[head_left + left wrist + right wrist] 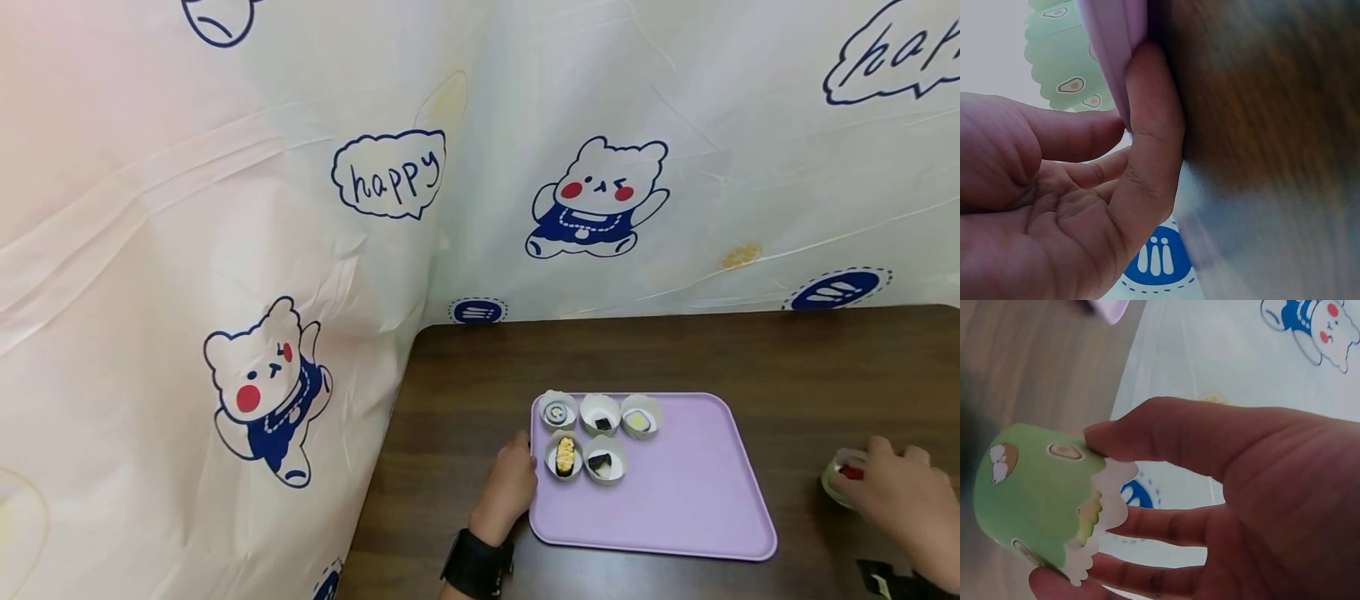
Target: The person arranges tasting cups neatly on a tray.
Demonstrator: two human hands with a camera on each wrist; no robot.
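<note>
My left hand (pixel 508 479) pinches the left edge of a lilac tray (pixel 675 500); in the left wrist view the thumb and index finger (pixel 1154 94) lie on either side of its rim (pixel 1107 44). Several paper cups stand in two rows at the tray's far left. They hold small sushi-like pieces, among them a yellow-topped one (pixel 566 457) and a black-and-white rice ball (pixel 600 463). Right of the tray, my right hand (pixel 903 492) grips a green paper cup (pixel 1035 487) with a scalloped white rim. Something red (pixel 852 472) shows inside that cup.
The brown wooden table (pixel 480 375) runs under the tray and past it on both sides. A printed pale curtain (pixel 487 208) hangs along the table's back and left edges.
</note>
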